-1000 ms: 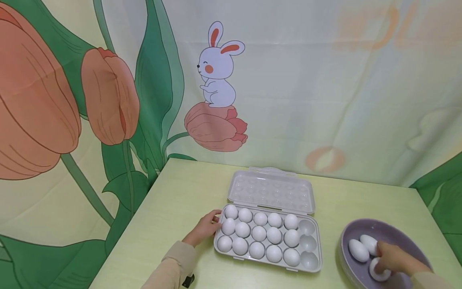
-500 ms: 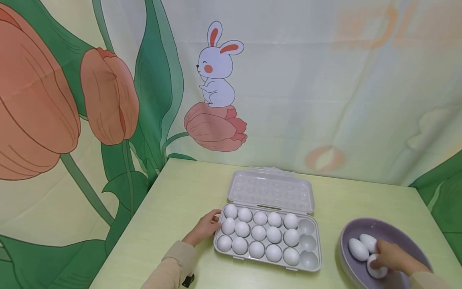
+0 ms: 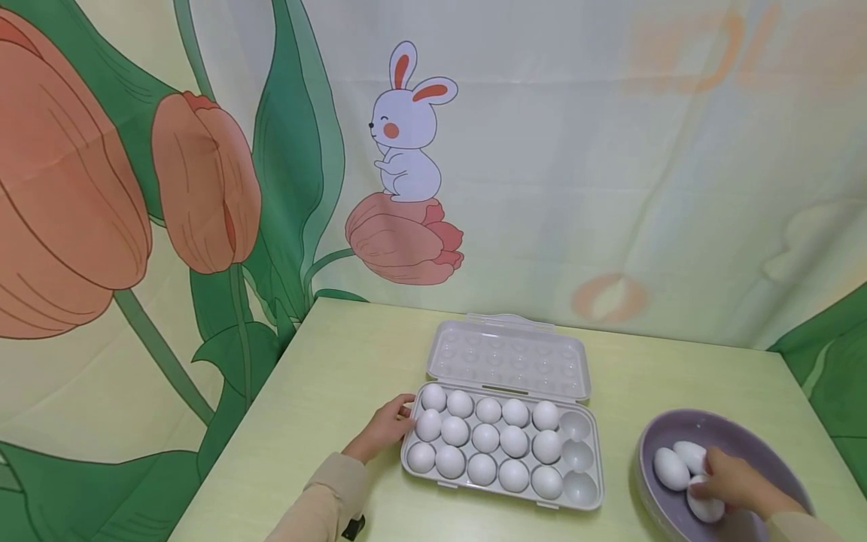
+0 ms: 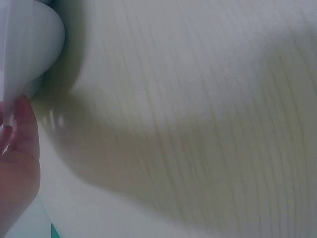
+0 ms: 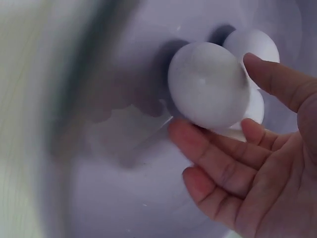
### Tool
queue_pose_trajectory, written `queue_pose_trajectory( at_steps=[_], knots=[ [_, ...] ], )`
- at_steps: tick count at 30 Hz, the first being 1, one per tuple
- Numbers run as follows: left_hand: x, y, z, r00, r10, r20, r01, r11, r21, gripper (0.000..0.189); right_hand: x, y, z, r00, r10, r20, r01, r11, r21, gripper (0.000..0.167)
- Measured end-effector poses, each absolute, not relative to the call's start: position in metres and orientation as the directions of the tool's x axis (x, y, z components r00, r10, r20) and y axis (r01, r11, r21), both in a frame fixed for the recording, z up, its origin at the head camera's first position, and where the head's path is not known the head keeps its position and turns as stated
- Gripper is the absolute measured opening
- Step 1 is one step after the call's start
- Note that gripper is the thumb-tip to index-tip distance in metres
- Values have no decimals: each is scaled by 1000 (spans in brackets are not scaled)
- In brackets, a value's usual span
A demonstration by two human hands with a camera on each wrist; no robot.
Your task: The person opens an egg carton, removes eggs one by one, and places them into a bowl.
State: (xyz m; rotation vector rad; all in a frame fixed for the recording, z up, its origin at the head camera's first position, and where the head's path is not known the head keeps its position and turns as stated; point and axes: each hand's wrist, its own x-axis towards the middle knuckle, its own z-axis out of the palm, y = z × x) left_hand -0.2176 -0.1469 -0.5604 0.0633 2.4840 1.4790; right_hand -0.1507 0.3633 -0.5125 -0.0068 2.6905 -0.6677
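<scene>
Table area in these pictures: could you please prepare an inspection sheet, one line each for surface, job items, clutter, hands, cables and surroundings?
Surface: table, pale yellow.
Job items: carton with lid open, fifteen eggs inside, right column of three pockets empty; purple bowl holds three more eggs.
Clutter: small black item by the left sleeve, unclear what.
Hands: left hand holds the carton's left end; right hand has thumb and fingers around one egg in the bowl, firmness unclear.
Cables: nothing seen.
Surroundings: backdrop printed with tulips and a rabbit.

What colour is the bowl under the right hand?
Muted purple; the bowl shows best in the head view.
</scene>
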Motion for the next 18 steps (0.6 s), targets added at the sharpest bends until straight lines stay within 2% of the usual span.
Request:
queue_pose_trajectory(
  at_steps=[8,15,18],
  knots=[
    [-218,-148,-559,-967,175,-187,-79,490,868,41,-168,353,-478,-940,-145,-309,-36,943,-330,39],
    [-219,-148,-561,-967,167,-195,-94,477,874,41,-178,309,-451,-943,-247,-222,-145,908,-394,38],
    [-219,-148,-561,-967,165,-194,-93,480,872,41,-179,283,-450,-939,-301,-167,-213,889,-405,31]
  ],
)
